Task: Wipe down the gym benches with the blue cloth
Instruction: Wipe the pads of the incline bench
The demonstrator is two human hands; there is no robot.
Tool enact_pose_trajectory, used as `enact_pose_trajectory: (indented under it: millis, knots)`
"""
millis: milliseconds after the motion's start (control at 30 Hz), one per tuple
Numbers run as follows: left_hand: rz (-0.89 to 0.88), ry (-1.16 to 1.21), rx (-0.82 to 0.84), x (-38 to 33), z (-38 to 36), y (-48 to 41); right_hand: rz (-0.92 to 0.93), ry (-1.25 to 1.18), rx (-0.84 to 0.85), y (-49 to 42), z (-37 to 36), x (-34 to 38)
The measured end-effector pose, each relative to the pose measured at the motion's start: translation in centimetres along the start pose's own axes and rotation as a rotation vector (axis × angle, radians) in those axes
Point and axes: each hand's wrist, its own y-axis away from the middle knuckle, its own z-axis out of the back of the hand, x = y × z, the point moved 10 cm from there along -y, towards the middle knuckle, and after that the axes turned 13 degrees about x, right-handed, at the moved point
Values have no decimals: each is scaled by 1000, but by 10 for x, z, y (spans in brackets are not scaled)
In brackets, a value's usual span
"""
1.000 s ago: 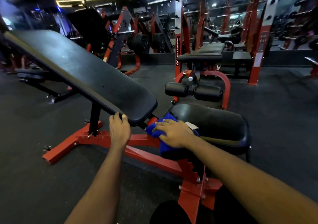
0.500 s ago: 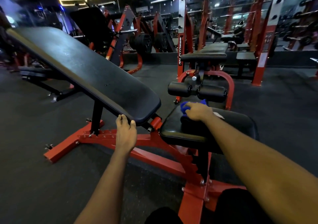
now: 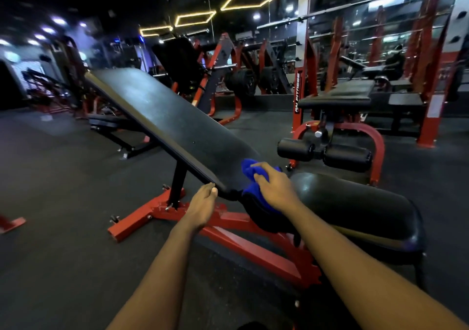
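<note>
A black padded bench with a red frame (image 3: 228, 230) fills the middle of the head view. Its long back pad (image 3: 165, 121) slopes up to the left and its seat pad (image 3: 355, 208) lies at the right. My right hand (image 3: 275, 186) presses the bunched blue cloth (image 3: 250, 175) onto the low end of the back pad, at the gap next to the seat. My left hand (image 3: 203, 206) grips the near lower edge of the back pad, thumb on top.
Two black foam rollers (image 3: 324, 150) on a red hoop stand just beyond the seat. A flat bench (image 3: 337, 98) and red racks stand behind them. Another bench (image 3: 111, 124) lies at the far left. Dark rubber floor (image 3: 63, 228) surrounds the bench.
My right hand has carried the cloth from the far side of the seat pad left to the lower end of the back pad. The left hand keeps its hold on the pad's edge.
</note>
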Motion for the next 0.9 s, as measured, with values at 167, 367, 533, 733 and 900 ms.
enact_pose_trajectory:
  millis: [167, 367, 533, 733, 900]
  knots:
    - [-29, -35, -129, -11, 41, -6, 128, -113, -53, -29, -1, 25]
    - [16, -63, -378, -2, 92, -17, 144, -116, -122, -77, -9, 22]
    - [157, -6, -542, 22, 117, -42, 214, -102, -80, -107, -52, 35]
    - [275, 108, -645, 33, 136, -77, 51, 116, 18, -135, -95, 25]
    - [338, 251, -683, 43, 126, -110, -30, 131, 9, -176, -83, 8]
